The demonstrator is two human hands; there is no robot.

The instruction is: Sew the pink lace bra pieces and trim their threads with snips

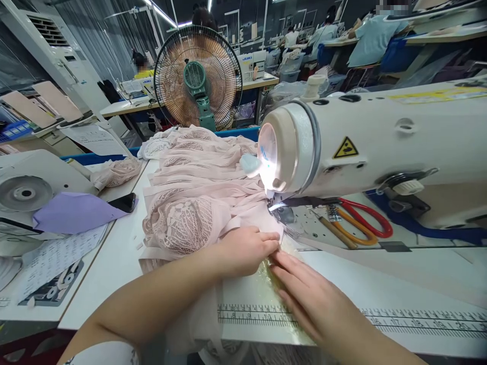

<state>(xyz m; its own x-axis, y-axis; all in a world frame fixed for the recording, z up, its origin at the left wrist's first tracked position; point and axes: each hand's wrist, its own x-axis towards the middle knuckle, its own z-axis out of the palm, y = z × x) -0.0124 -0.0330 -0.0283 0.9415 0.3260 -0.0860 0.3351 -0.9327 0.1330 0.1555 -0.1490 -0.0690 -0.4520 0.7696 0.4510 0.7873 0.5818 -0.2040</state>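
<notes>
A pale pink lace bra, part of a heap of similar pieces, lies to the left of the sewing machine. Its plain fabric runs under the lit needle area. My left hand rests on this fabric with its fingers curled and closed on the edge just before the presser foot. Close by on the right, my right hand lies with fingers stretched out, fingertips touching the fabric edge near my left fingers. Yellowish clear plastic shows between the hands. The right thumb is hidden.
Red-handled scissors and an orange-handled tool lie beneath the machine arm. A ruler strip runs along the table's front edge. A large fan stands behind the heap. A phone and purple cloth are at left.
</notes>
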